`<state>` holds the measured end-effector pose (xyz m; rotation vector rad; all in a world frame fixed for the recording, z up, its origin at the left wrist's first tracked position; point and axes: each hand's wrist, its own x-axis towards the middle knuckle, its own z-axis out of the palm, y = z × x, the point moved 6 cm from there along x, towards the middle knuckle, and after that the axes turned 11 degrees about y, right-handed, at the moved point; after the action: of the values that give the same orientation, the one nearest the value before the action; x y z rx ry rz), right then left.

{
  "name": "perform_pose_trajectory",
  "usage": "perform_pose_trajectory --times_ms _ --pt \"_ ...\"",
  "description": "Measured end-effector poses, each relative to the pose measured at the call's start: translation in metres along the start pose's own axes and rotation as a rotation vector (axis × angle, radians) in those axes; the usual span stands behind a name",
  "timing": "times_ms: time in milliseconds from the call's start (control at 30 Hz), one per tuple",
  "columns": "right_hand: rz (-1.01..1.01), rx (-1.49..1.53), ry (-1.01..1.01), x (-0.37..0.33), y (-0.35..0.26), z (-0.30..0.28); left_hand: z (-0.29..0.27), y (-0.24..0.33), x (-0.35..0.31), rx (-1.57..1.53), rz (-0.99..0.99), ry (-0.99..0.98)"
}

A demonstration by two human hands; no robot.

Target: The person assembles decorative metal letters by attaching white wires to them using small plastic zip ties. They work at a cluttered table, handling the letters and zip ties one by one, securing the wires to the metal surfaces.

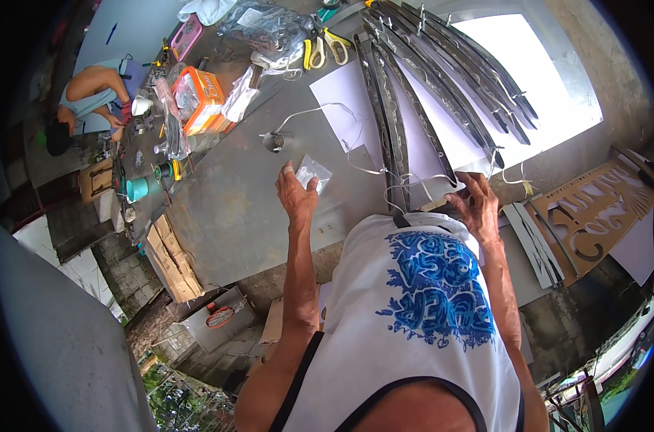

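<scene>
My left hand is over the grey metal tabletop, fingers apart and holding nothing. Its thumb is close beside a small clear plastic bag; whether they touch is unclear. Beyond it lies a small round metallic piece beside a thin pale wire. My right hand is at the table's near edge, by the near ends of several long dark curved strips with wires along them. Its fingers are bent and closed near a small tan piece; what they grip is hidden.
White sheets lie under the strips. Yellow-handled scissors, an orange box and a teal cup stand farther left. Brown cut-out board leans at right. Another person crouches at far left.
</scene>
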<state>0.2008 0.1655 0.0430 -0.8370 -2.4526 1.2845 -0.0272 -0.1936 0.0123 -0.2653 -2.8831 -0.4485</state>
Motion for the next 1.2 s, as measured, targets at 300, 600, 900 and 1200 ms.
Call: perform_pose_trajectory --times_ms 300,600,900,1200 --pt "-0.142 0.172 -0.262 0.013 -0.089 -0.004 0.027 -0.047 -0.016 -0.211 -0.289 -0.227" --pt "-0.536 0.160 -0.504 0.048 -0.152 0.097 -0.022 0.042 -0.017 -0.942 -0.509 -0.397" --pt "-0.682 0.026 -0.472 0.063 -0.161 0.120 -0.031 0.074 -0.014 -0.824 -0.372 -0.349" --pt "-0.713 -0.013 -0.418 0.062 -0.150 0.120 -0.017 0.069 -0.021 -0.997 -0.492 -0.379"
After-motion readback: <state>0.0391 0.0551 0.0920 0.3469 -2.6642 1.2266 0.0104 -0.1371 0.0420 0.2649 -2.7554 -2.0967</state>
